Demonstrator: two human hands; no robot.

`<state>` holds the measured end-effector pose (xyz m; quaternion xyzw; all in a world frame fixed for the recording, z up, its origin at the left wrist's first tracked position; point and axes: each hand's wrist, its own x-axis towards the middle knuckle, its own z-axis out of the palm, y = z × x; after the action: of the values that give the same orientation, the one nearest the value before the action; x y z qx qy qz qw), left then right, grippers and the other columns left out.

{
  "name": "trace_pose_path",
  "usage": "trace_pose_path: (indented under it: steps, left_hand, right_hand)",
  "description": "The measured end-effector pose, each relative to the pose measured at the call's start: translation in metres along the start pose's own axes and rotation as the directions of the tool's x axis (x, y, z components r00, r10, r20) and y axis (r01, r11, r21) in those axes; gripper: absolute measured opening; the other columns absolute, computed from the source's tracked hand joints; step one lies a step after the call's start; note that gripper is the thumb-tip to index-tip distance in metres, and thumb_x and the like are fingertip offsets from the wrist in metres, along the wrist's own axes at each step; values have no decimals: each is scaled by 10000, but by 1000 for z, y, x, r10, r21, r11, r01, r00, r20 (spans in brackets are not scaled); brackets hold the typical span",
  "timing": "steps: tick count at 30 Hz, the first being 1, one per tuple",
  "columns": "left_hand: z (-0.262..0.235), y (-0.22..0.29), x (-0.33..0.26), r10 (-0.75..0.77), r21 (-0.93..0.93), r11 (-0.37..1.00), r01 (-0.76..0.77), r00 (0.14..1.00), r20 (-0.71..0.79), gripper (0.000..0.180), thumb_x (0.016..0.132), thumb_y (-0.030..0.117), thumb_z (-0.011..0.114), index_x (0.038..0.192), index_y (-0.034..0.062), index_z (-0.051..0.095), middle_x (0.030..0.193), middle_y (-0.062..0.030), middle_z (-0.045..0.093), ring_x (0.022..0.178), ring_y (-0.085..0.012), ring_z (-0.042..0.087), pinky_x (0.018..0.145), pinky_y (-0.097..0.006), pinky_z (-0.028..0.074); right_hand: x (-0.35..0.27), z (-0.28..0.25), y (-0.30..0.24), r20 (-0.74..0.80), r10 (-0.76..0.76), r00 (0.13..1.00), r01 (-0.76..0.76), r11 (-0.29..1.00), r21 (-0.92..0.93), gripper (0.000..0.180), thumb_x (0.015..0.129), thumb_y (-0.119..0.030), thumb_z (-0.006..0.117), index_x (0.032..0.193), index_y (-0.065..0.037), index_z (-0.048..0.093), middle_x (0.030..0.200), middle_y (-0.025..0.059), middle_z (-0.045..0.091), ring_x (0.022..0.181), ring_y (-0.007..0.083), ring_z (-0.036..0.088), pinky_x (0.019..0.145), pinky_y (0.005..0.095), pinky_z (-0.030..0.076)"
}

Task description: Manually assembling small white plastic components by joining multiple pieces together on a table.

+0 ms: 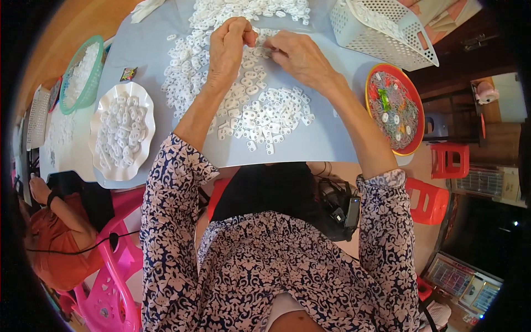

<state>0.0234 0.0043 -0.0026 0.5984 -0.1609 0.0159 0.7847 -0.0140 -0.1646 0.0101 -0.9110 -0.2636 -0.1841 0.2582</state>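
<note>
hands [265,47] together, pinching white pieces [260,113] | bare table [326,141] toward near edge

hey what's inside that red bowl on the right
The red bowl holds a tangle of thin silvery strands, a few small white pieces and a green bit. Its bottom is covered.

A pale blue-grey table [326,138] carries a broad heap of small white plastic rings [249,105] at its centre. At nine o'clock lies a white scalloped plate [123,133] of rings, at ten a green mesh basket [83,74], at one a white perforated basket [387,30], at three a red round tray [395,108].
</note>
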Motion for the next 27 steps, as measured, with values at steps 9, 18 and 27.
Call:
trace_pose_path:
  steps: [9,18,27]
  left_hand:
    - [7,-1,-4,-44,90,995,42,999,23,270,892,242,472,779,13,560,684,-38,551,674,-117,504,658,-260,418]
    - [-3,3,-2,3,163,987,-5,1000,9,275,911,234,452,800,5,559,712,-46,548,677,-120,504,679,-266,417]
    - [-4,2,-1,20,192,981,-23,1000,16,283,906,222,435,780,-1,554,706,-47,544,676,-124,503,681,-261,421]
  right_hand:
    - [-8,-17,8,214,217,952,-242,966,94,109,790,-70,634,874,-1,637,720,118,644,633,217,615,614,322,486]
    - [9,-20,4,216,155,964,-158,987,-4,143,776,-115,622,869,-17,669,689,128,629,604,230,587,598,326,465]
    - [22,1,9,217,142,966,-136,990,-43,136,764,-109,611,837,-5,658,782,157,648,700,309,609,658,368,483]
